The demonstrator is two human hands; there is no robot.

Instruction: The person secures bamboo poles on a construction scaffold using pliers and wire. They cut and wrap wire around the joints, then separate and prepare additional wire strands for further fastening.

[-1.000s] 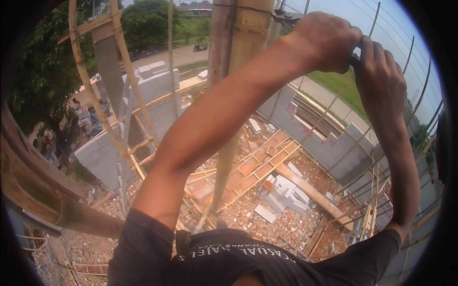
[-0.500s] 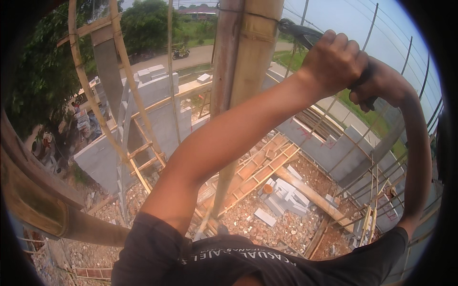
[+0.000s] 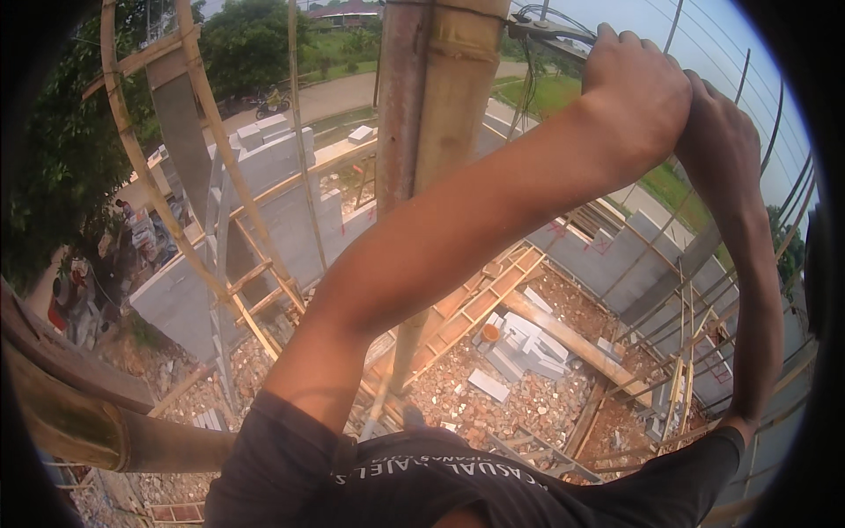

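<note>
Clenching pliers (image 3: 556,37), the left hand (image 3: 638,97) touches the right hand (image 3: 723,114), whose grip is hidden; the pliers' tip sits near wire (image 3: 480,11) circling a bamboo pole (image 3: 459,97).

The 2 arms (image 3: 493,207) are raised toward the far right, elbows (image 3: 352,286) bent; the left hand (image 3: 635,92) curls in a closed grip, and the right hand (image 3: 723,116) touches it, fingertips hidden.
</note>
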